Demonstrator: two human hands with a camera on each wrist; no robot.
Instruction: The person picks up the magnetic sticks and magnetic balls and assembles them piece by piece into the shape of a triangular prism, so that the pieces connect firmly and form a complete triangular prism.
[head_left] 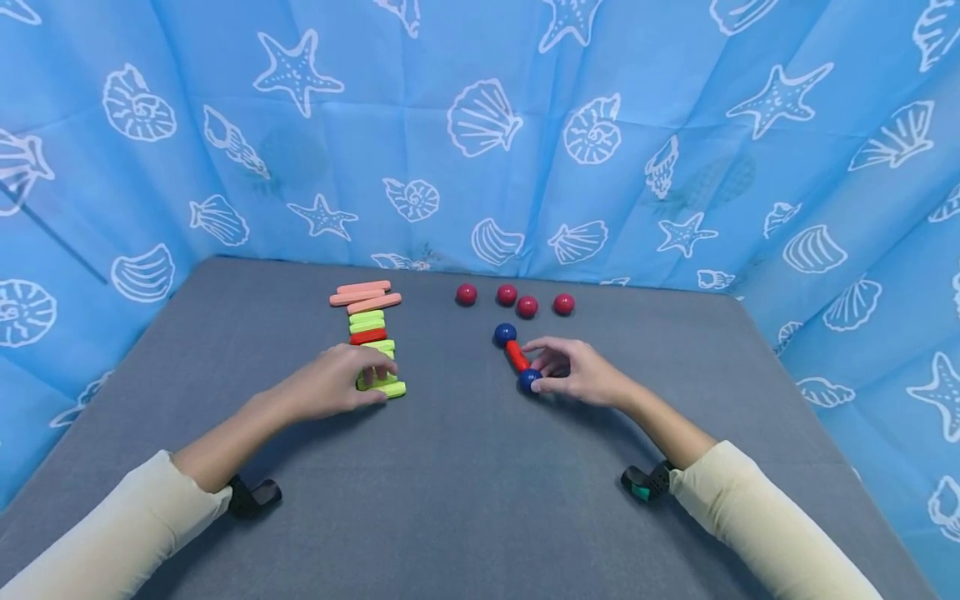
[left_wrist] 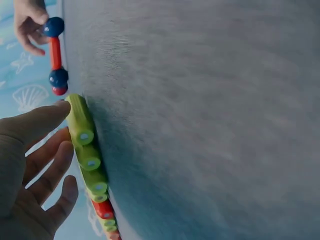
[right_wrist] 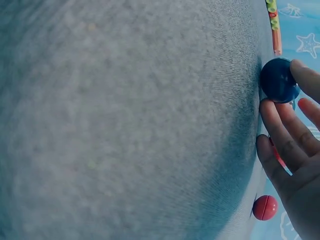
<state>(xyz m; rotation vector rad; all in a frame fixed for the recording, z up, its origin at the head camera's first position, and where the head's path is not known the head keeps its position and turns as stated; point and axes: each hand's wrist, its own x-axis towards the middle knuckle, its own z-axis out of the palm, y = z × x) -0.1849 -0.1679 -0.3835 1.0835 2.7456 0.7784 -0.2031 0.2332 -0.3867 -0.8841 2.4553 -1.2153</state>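
Along the left side lies a column of yellow-green sticks (head_left: 367, 327) with one red stick (head_left: 368, 336) among them. My left hand (head_left: 337, 379) is at the near end of this column, its thumb and forefinger pinching the nearest yellow-green stick (left_wrist: 79, 117). The other fingers are spread and loosely bent. To the right, a red stick (head_left: 517, 356) joins a far blue ball (head_left: 505, 334) and a near blue ball (head_left: 528, 379). My right hand (head_left: 581, 371) holds the near blue ball (right_wrist: 276, 82) between thumb and fingers, with the forefinger beside the red stick.
Several dark red balls (head_left: 467, 294) sit in a loose row at the back of the grey table (head_left: 450, 500). Behind the column lie 3 orange sticks (head_left: 363, 287). A blue curtain (head_left: 480, 183) with shell patterns rises around the table's back and sides.
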